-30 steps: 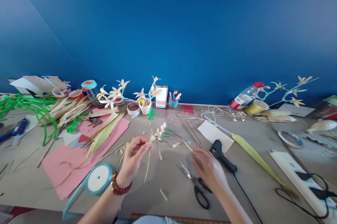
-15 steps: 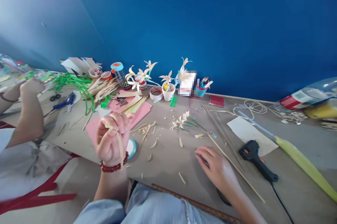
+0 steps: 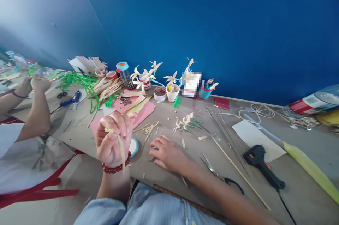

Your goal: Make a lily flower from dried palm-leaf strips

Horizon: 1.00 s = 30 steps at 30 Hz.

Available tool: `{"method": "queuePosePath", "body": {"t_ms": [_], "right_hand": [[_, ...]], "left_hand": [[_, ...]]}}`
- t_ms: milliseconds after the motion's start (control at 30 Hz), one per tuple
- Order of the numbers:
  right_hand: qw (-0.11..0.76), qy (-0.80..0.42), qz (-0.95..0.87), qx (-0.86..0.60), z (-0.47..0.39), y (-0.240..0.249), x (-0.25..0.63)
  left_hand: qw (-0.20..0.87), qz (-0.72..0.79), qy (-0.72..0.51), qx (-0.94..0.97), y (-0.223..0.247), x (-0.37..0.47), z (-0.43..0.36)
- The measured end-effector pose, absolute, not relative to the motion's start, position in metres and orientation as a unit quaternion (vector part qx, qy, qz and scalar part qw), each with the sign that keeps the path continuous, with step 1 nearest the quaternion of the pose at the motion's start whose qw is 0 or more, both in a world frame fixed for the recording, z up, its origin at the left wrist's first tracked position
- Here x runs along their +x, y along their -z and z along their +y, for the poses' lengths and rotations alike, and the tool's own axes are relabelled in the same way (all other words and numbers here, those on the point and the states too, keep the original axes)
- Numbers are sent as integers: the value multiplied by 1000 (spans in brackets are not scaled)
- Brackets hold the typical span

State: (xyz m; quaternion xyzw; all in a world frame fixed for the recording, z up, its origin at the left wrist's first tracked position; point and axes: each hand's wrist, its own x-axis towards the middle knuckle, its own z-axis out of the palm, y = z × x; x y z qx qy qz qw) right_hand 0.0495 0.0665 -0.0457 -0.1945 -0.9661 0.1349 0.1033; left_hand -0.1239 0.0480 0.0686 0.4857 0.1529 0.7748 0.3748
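The strip [image 3: 122, 152] is in the left hand [image 3: 113, 138], raised in front of the person and pinched between thumb and fingers. The right hand [image 3: 168, 154] has shifted from over the scissors [image 3: 212, 166] to the table beside the scraps [image 3: 148, 128]; the scissors are now exposed, and the left hand alone supports the strip. Whether the right hand's lightly curled fingers grasp anything cannot be told. The strip is narrow, pale yellow-green, bent at its upper end, and hangs across the wrist. Small flowers [image 3: 184, 123] lie beyond.

strip [image 3: 122, 149]: pale yellow | bracelet [image 3: 113, 169]: dark red | glue gun [image 3: 265, 170]: black
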Motion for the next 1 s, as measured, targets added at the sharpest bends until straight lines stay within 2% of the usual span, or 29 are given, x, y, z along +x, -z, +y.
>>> {"method": "queuePosePath", "body": {"t_ms": [367,700,867,1000], "right_hand": [[110,-131,-965,-201,70,60,54],[191,-146,-883,-402,101,35,183],[180,-145,-854,-466,122,40,205],[194,-133,-832,-503,123,37,215]], "left_hand": [[373,234,-777,450,-68,-119,50],[434,224,-723,488,-48,-105,60],[510,245,-658,497,-41,-81,63],[527,259,-633,503,-38,-74,62]]}}
